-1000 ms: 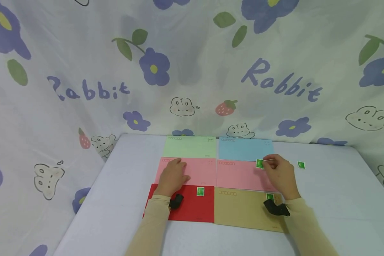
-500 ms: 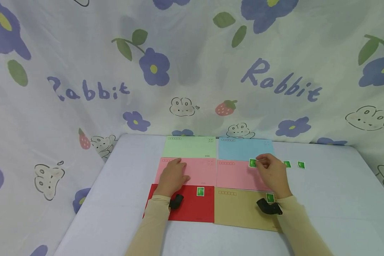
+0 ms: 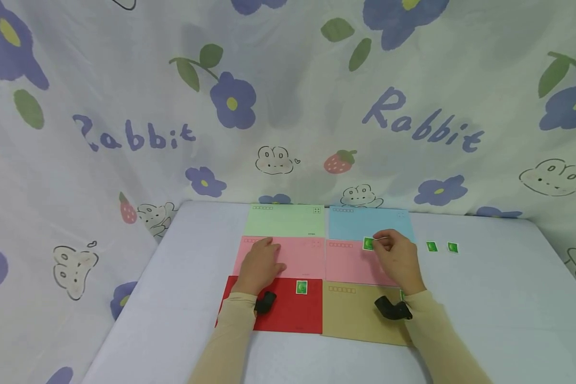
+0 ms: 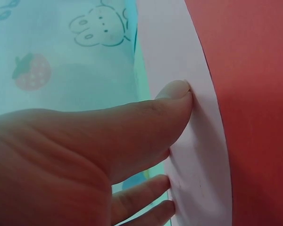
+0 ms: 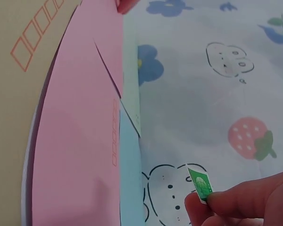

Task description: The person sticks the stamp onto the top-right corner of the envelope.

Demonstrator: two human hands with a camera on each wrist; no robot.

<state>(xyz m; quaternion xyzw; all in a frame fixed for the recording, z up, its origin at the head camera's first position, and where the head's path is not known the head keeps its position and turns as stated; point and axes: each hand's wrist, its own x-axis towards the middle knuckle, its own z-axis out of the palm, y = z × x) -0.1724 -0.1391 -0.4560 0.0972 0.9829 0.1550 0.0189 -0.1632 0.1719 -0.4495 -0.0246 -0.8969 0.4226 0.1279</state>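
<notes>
A small green postage stamp with a white border is pinched between the thumb and forefinger of my right hand. In the head view it overlaps the top edge of the right pink envelope; the right wrist view shows the stamp raised at the fingertips. My left hand rests with spread, relaxed fingers on the left pink envelope. In the left wrist view its thumb lies on that envelope near the red one.
A green envelope and a blue one lie at the back. In front are a red envelope bearing a stamp, and a tan one. Two loose stamps, one left and one right, lie on the white table.
My right hand has moved left with the pinched stamp, from the right end of the pink envelope toward its middle, uncovering a loose stamp behind it. My left hand has stayed put.
</notes>
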